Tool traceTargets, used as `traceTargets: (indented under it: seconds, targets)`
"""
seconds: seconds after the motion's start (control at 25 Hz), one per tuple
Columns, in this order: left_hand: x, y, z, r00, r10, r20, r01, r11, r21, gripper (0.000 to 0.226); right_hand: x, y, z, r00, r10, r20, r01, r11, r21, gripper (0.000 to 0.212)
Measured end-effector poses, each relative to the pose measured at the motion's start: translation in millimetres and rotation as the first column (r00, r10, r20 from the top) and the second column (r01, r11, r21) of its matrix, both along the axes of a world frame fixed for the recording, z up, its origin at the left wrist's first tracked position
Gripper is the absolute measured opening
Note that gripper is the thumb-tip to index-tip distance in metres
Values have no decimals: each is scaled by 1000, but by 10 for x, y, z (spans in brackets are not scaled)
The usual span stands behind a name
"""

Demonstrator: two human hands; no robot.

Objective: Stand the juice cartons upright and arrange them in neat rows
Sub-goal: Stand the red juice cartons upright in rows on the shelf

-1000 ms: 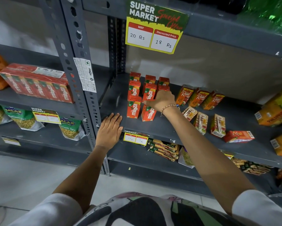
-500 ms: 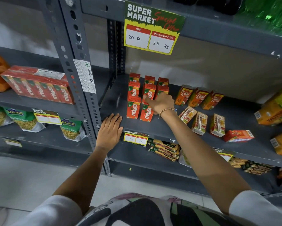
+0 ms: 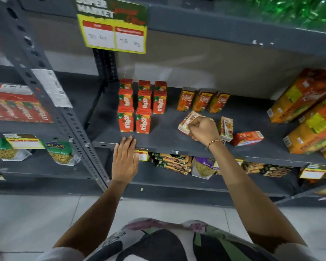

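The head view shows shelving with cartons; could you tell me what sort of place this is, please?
Most likely a supermarket aisle or a mock-up of one: a price sign hangs above grey metal shelves stocked with juice cartons and snack packets.

Right hand [image 3: 203, 129] grips a tilted juice carton [image 3: 186, 123] on the shelf [image 3: 167, 142].

Supermkt aisle; price sign [image 3: 112, 27] w/ MRP/discount; stocked metal shelf [image 3: 167, 146]; snack packs [image 3: 61, 153].

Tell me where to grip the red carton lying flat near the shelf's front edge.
Probably best across its two long sides, near the middle, coming from above and the front. The red carton lies flat on the shelf with its broad face up, clear of the upright carton beside it.
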State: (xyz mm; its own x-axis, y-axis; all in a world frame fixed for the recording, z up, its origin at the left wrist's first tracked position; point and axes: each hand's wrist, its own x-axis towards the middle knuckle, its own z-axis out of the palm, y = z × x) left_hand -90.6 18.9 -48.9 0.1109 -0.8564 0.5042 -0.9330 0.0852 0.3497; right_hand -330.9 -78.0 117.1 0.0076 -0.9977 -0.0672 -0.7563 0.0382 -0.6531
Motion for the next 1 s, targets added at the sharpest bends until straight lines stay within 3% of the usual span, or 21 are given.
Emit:
traceTargets:
  seconds: [0.2, 0.4, 0.76, 1.0]
  targets:
    - [-978, -244, 104, 983, -128, 134, 123, 992, 41, 51, -1039, 30, 96, 990, 89, -107, -100, 990, -104, 11]
    - [-1432, -419, 110, 989, 8, 149, -18, 998, 68, 49, -1970, -184, 6, 945, 160, -286, -171, 985, -14, 33]
    - [-1499, -423, 86, 985, 80, 152, -82, 997, 13, 46, -2233, -561, -11, 793, 485, -368, -417, 873, 251, 54]
    - [-1523, -427, 66, 984, 91, 152, -93, 996, 4, 47, -2199, -453, -213, 743, 440, -505, -459, 883, 93, 55]
